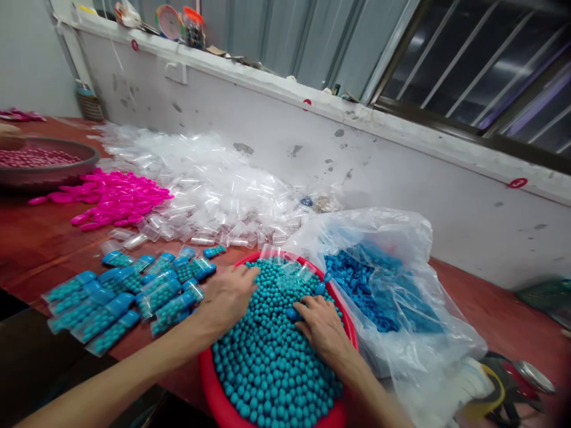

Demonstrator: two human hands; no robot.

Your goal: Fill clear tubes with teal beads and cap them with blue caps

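A red basin [206,371] full of turquoise beads [267,362] is in front of me. My left hand [229,295] is over its left rim, fingers reaching loosely toward the beads; I see nothing held in it. Over the right side of the beads, my right hand [323,324] has its fingertips closed at a small blue cap [293,314]. Several clear plastic tubes [294,274] lie on the beads at the far side, with another blue cap [320,289] nearby. Left of the basin lie many bead-filled tubes with blue caps [111,318].
A big heap of clear empty tubes [214,178] runs along the wall. Pink caps [120,199] lie beside a bowl [87,159] of pink beads at left. An open plastic bag [401,229] of blue caps stands right of the basin.
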